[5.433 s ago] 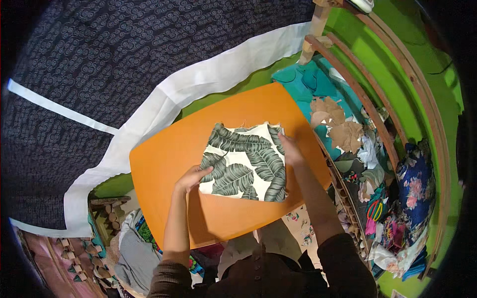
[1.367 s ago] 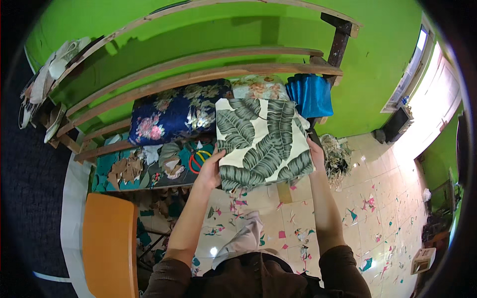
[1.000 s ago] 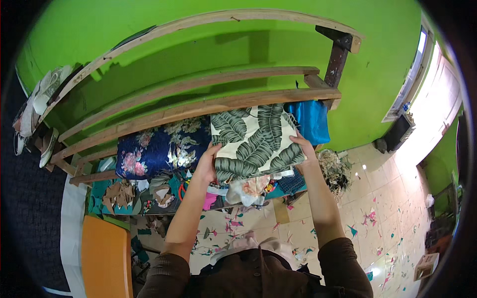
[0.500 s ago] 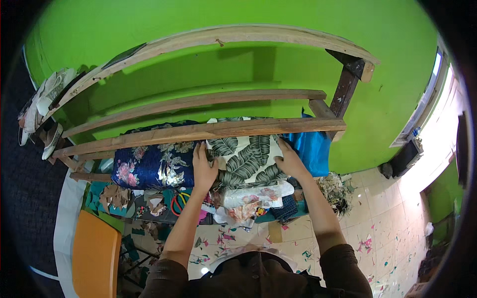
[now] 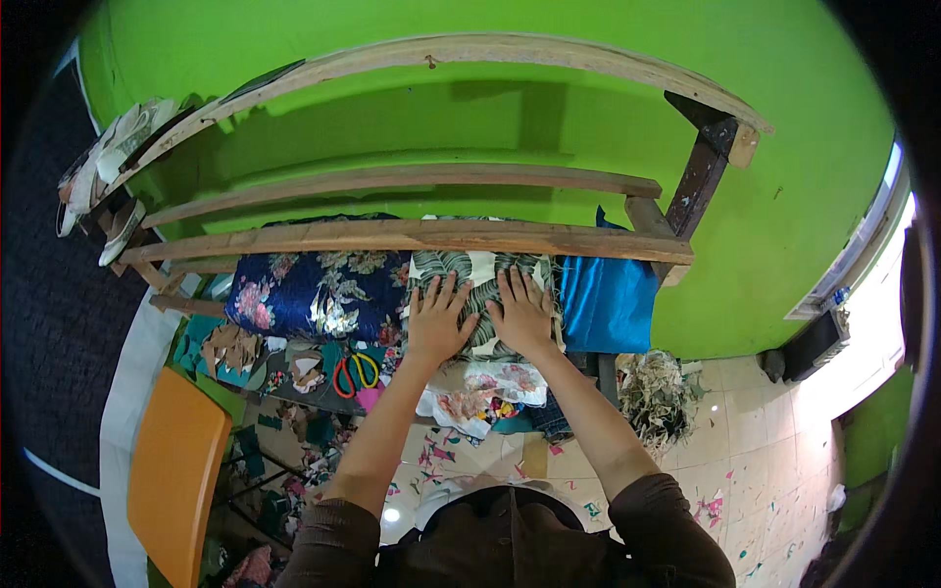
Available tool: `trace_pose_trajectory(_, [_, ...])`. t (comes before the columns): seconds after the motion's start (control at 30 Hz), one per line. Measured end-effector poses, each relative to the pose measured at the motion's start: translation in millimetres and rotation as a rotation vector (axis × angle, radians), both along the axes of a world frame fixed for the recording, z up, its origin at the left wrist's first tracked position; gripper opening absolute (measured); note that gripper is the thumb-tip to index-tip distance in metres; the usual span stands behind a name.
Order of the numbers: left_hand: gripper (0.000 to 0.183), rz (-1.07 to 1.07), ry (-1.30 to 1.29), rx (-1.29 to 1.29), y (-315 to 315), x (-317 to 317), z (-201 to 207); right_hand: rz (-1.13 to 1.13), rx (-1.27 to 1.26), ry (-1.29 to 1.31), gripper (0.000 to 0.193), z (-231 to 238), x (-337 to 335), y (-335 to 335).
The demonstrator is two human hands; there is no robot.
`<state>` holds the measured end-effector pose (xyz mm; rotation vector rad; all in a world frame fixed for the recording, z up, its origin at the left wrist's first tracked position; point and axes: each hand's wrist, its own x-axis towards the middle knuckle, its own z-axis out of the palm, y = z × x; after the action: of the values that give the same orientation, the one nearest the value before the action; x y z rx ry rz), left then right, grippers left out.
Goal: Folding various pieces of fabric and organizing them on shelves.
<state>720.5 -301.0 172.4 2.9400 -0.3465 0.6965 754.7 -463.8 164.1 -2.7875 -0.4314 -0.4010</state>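
Note:
A folded fabric with dark green leaves on cream [image 5: 482, 345] lies on the lower level of a wooden rack [image 5: 412, 235]. My left hand [image 5: 438, 318] rests flat on it with fingers spread. Beside it, my right hand [image 5: 520, 312] also lies flat, palm down, fingers apart. Left of the leaf fabric is dark blue floral fabric [image 5: 323, 294]; on its right hangs shiny blue satin [image 5: 608, 304]. Below my wrists sits white fabric with a floral print [image 5: 480, 387]. The far part of the leaf fabric passes behind the rack's front bar.
Scissors with red and yellow handles [image 5: 355, 372] lie among scraps on a low surface. An orange board [image 5: 176, 475] stands at the lower left. Shoes [image 5: 120, 233] hang at the rack's left end. A bundle of shredded scraps [image 5: 655, 402] is at the right. Cuttings litter the tiled floor [image 5: 755, 461].
My hands have moved from the leaf fabric's two sides onto its top, closer together, with the fingers now laid flat. The whole view has shifted slightly.

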Motion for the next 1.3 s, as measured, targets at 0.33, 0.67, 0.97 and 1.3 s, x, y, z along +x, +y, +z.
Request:
trace_pose_trajectory(0.33, [0.043, 0.233, -0.074, -0.04, -10, -90, 4, 0.313, 0.075, -0.148, 0.049, 16, -87, 23])
trace_pose_trajectory(0.67, [0.047, 0.603, -0.033, -0.109, -6, -214, -20, 0.643, 0.026, -0.09, 0.054, -16, -163, 68])
trace_pose_trajectory(0.97, [0.046, 1.138, 0.138, -0.191, 7, -399, -73, 1.059, -0.051, 0.149, 0.052, -68, -300, 126])
trace_pose_trajectory(1.3, [0.044, 1.682, 0.191, -0.24, -9, -574, -89, 1.705, -0.158, 0.151, 0.048, -81, -479, 185])
